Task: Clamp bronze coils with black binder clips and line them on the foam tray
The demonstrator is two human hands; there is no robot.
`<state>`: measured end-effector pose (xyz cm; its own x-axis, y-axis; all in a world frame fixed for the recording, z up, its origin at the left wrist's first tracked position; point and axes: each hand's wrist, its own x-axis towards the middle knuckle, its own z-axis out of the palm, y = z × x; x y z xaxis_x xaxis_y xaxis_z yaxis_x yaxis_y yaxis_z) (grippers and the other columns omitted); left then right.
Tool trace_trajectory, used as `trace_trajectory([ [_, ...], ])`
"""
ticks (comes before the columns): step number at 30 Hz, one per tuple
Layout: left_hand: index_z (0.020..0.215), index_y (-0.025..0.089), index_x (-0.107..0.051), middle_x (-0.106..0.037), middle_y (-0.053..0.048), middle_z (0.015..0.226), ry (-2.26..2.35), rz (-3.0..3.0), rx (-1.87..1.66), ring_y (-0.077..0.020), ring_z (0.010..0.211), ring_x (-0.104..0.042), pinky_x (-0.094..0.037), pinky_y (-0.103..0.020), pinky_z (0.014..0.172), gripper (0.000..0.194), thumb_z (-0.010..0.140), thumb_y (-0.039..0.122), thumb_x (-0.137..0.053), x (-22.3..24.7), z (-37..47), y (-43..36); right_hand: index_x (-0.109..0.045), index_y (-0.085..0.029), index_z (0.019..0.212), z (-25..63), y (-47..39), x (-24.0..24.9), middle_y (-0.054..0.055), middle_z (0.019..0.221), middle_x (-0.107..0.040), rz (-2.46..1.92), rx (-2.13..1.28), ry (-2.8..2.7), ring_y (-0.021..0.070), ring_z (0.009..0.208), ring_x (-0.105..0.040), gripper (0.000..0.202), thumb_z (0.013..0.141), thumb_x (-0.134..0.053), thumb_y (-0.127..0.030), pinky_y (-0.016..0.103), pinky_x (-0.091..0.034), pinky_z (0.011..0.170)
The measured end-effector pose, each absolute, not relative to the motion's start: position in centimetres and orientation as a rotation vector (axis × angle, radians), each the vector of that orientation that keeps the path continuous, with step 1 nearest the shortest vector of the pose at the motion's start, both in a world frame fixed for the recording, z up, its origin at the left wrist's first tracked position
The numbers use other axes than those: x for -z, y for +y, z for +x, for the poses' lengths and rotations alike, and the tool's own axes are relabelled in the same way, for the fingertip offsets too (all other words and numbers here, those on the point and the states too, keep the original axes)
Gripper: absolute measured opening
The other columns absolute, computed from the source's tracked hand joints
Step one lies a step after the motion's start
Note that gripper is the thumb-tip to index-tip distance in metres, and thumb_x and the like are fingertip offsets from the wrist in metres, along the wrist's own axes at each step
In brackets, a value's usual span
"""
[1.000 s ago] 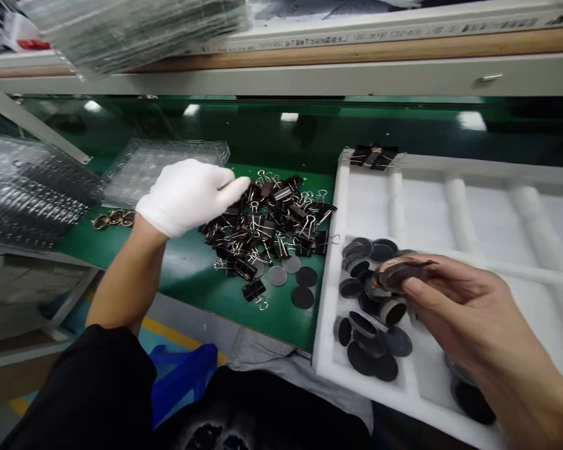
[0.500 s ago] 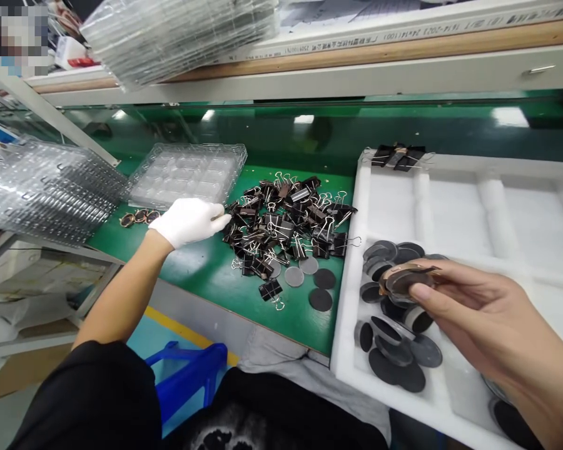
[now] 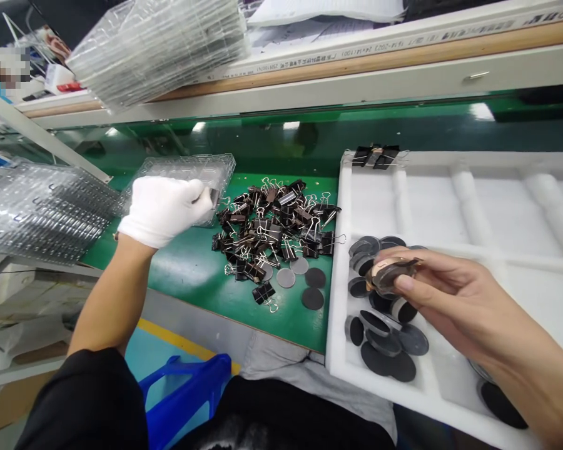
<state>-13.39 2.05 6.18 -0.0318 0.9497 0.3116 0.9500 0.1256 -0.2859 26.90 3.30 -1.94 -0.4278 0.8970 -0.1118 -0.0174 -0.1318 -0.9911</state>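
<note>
"Two holds?"
"Left hand point(image 3: 162, 209), gloved, pinches binder clip point(image 3: 214, 197) beside clip pile point(image 3: 273, 232); right hand point(image 3: 450, 294) clamps copper-rimmed disc point(image 3: 385, 280) over white foam tray point(image 3: 340, 262)."
"Risk?"
"Slack thumb could drop it among black discs point(image 3: 388, 362)."

Bright, cool light falls from overhead; white glare patches point(image 3: 291, 125) show in the glossy green backing point(image 3: 244, 139); the gloved left hand point(image 3: 159, 209) looks nearly washed out; glints streak the clear plastic trays point(image 3: 51, 215); wide-angle distortion stretches the edges; a pixelated patch point(image 3: 7, 67) sits upper left; the tabletop point(image 3: 192, 265) is fairly sharp.
</note>
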Motion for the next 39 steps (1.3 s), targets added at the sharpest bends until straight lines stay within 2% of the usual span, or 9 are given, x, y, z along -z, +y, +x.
trace_trajectory([
  [3,0.053,0.020,-0.045,-0.042,0.002,0.050,-1.845,-2.215,0.571,-0.0092,0.050,-0.038,-0.025,-0.030,0.055,0.046,0.095,0.036,-0.050,-5.8,-9.2,2.6,-0.085,-0.033,0.095,26.6,3.3,1.7,0.009,0.115,-0.079,-0.886,-1.702,-1.503,0.0258,0.115,-0.072,0.011,0.085,-0.085,-0.037,0.029,-0.063,0.079],
  [6,0.057,0.019,-0.058,-0.051,0.004,0.050,-1.700,-2.654,1.014,-0.0071,0.047,-0.043,-0.033,-0.026,0.050,0.044,0.098,0.031,-0.053,-4.6,-3.8,3.2,-0.084,-0.033,0.099,26.3,3.4,1.4,0.009,0.094,-0.081,-0.726,-1.760,-1.582,0.0284,0.137,-0.061,0.009,0.091,-0.080,-0.034,0.038,-0.062,0.092],
  [8,0.061,0.018,-0.063,-0.054,0.004,0.051,-1.622,-2.819,1.157,-0.0067,0.047,-0.045,-0.036,-0.024,0.050,0.042,0.100,0.029,-0.053,-3.9,-0.6,3.6,-0.083,-0.032,0.098,26.3,3.4,1.5,0.005,0.082,-0.080,-0.632,-1.767,-1.588,0.0263,0.121,-0.071,0.008,0.091,-0.080,-0.033,0.044,-0.059,0.102],
  [10,0.064,0.017,-0.064,-0.056,0.004,0.052,-1.559,-2.937,1.226,-0.0063,0.047,-0.047,-0.037,-0.023,0.050,0.040,0.100,0.028,-0.053,-3.5,1.5,4.1,-0.083,-0.032,0.101,26.4,3.5,1.5,0.003,0.085,-0.080,-0.574,-1.783,-1.508,0.0219,0.093,-0.078,0.010,0.090,-0.082,-0.033,0.043,-0.061,0.098],
  [13,0.061,0.016,-0.062,-0.053,0.004,0.050,-1.526,-3.106,1.224,-0.0060,0.047,-0.044,-0.035,-0.022,0.050,0.043,0.100,0.030,-0.052,-3.1,2.7,5.0,-0.082,-0.030,0.104,26.6,3.8,1.5,0.003,0.096,-0.080,-0.554,-1.817,-1.359,0.0183,0.082,-0.078,0.016,0.089,-0.083,-0.029,0.034,-0.065,0.079],
  [19,0.049,0.019,-0.029,-0.026,0.006,0.048,-1.922,-3.259,0.835,-0.0057,0.048,-0.024,-0.022,-0.024,0.044,0.055,0.086,0.042,-0.063,-3.5,2.8,6.2,-0.082,-0.025,0.103,26.8,4.3,0.8,0.005,0.101,-0.079,-0.643,-1.808,-1.416,0.0152,0.085,-0.077,0.015,0.088,-0.084,-0.024,0.025,-0.065,0.075],
  [25,0.049,0.018,-0.037,-0.032,0.006,0.045,-2.198,-3.202,0.294,-0.0056,0.047,-0.025,-0.017,-0.023,0.042,0.051,0.077,0.047,-0.068,-3.8,3.2,6.3,-0.083,-0.027,0.102,26.6,4.7,1.0,0.002,0.094,-0.075,-0.696,-1.761,-1.462,0.0104,0.077,-0.071,0.019,0.087,-0.083,-0.017,0.017,-0.058,0.063],
  [32,0.046,0.018,-0.037,-0.030,0.007,0.041,-1.831,-3.195,0.257,-0.0055,0.044,-0.024,-0.019,-0.025,0.043,0.058,0.068,0.058,-0.073,-3.8,2.3,6.0,-0.083,-0.027,0.102,26.4,4.1,0.2,0.003,0.097,-0.073,-0.753,-1.635,-1.660,0.0133,0.081,-0.069,0.018,0.088,-0.080,-0.016,0.023,-0.059,0.068],
  [39,0.044,0.017,-0.035,-0.027,0.006,0.040,-1.712,-3.184,0.434,-0.0053,0.042,-0.023,-0.020,-0.026,0.044,0.061,0.075,0.060,-0.066,-3.1,2.3,5.3,-0.083,-0.028,0.103,26.5,3.8,-0.1,0.004,0.101,-0.075,-0.809,-1.526,-1.770,0.0149,0.084,-0.071,0.020,0.087,-0.081,-0.017,0.024,-0.060,0.070],
])
